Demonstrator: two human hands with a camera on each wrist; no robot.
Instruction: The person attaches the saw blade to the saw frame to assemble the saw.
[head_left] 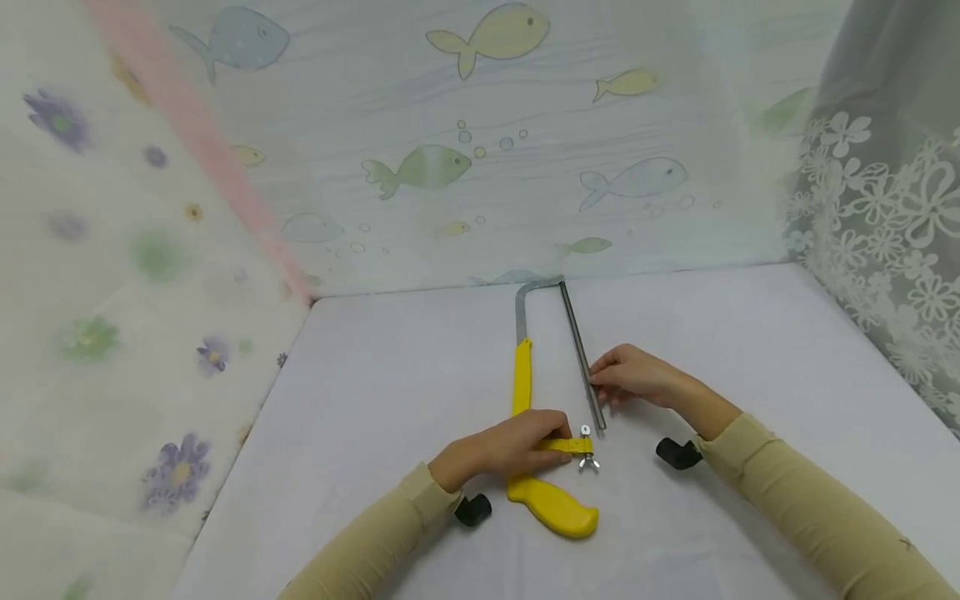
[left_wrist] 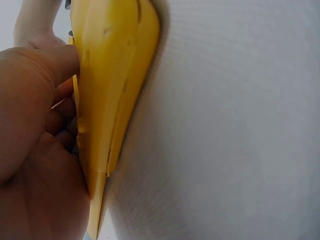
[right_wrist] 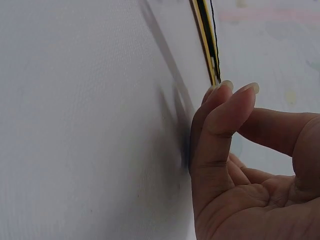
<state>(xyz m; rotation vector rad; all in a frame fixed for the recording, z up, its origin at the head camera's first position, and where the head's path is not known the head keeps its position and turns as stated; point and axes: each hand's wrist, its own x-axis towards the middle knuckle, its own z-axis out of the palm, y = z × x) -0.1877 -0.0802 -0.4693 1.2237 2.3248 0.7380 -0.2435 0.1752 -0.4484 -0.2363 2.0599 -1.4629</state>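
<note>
A hacksaw with a yellow handle [head_left: 558, 508] and a bent grey metal frame [head_left: 521, 315] lies on the white surface. Its blade [head_left: 576, 337] meets the frame at the far end; the near end looks apart from the wing-nut [head_left: 588, 464] fitting. My left hand [head_left: 510, 442] grips the yellow frame near this fitting; the left wrist view shows the thumb beside the yellow grip [left_wrist: 107, 75]. With thumb and fingers, my right hand [head_left: 637, 375] pinches the blade near its loose end. In the right wrist view, that hand's fingertips [right_wrist: 245, 97] meet beside a thin dark-and-yellow strip.
The white table [head_left: 390, 358] runs back to a curtain [head_left: 337, 125] printed with fish. A flowered cloth [head_left: 150, 333] hangs on the left and a grey lace one [head_left: 900, 183] on the right. Black wrist fittings [head_left: 678, 454] show beneath both sleeves.
</note>
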